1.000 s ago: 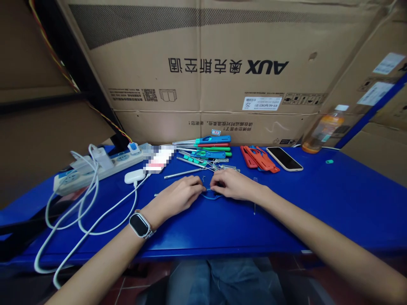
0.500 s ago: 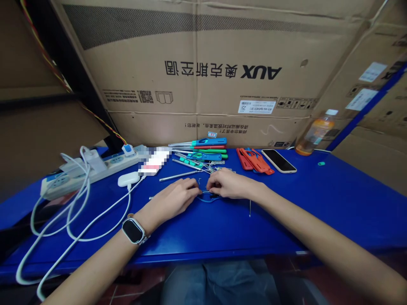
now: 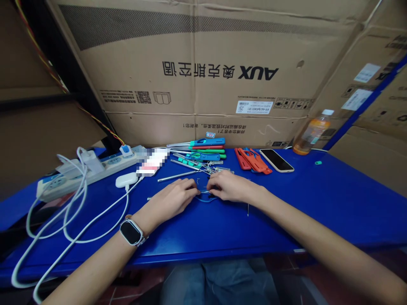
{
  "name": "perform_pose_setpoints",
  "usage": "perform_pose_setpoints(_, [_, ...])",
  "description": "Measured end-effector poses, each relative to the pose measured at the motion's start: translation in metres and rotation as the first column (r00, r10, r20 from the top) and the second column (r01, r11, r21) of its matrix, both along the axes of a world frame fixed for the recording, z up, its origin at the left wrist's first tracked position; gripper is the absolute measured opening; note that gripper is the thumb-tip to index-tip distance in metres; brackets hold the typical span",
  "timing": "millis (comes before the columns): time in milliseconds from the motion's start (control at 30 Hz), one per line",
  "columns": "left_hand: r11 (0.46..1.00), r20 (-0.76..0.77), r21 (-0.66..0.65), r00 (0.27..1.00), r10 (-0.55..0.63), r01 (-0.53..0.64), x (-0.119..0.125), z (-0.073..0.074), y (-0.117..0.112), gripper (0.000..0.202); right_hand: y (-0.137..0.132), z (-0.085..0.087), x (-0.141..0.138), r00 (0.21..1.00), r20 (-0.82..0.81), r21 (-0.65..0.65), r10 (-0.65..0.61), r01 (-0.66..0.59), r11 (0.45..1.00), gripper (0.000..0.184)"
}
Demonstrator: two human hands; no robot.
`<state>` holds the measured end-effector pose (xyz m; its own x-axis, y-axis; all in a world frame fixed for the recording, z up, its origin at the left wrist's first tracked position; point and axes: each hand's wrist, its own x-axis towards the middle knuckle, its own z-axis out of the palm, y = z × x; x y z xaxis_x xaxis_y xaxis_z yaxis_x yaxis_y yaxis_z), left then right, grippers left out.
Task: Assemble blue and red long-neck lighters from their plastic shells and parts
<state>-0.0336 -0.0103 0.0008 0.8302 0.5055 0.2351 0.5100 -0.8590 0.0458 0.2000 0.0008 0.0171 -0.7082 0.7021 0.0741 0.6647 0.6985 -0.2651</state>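
Note:
My left hand is closed, thumb and fingertips pinching the left end of a blue lighter casing that lies low over the table. A metal tube end pokes out to the left from under this hand. From the right, my right hand is closed over the same casing, its fingers curled down on the right part. Whatever small part sits under those fingertips is hidden. Just behind the hands lie a thin bent wire and a loose metal tube.
Behind my hands are stick lighters and a heap of metal parts. Orange-red casings, a phone and a bottle stand or lie to the right. Leftward are a power strip and white cables; cardboard rises behind.
The whole view has shifted slightly. Both hands stay at the blue lighter casing; the right fingers now cover a little more of it.

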Motion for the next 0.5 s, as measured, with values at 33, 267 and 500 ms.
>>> perform_pose_setpoints(33, [1.0, -0.004, -0.004, 1.0, 0.004, -0.005, 0.0, 0.0001, -0.0001, 0.025, 0.0004, -0.0009, 0.0003, 1.0, 0.002, 0.009, 0.007, -0.007, 1.0, 0.015])
perform_pose_setpoints(267, [1.0, -0.008, 0.017, 1.0, 0.002, -0.002, 0.0015, 0.0031, -0.0007, 0.024, -0.003, -0.0014, 0.0042, 0.999, -0.037, 0.028, -0.001, 0.002, 1.0, 0.017])
perform_pose_setpoints(500, [1.0, -0.024, 0.019, 1.0, 0.006, -0.005, 0.0006, 0.0002, 0.0007, 0.024, -0.0023, -0.0036, 0.0032, 0.973, -0.184, -0.14, -0.138, 0.114, 0.984, 0.015])
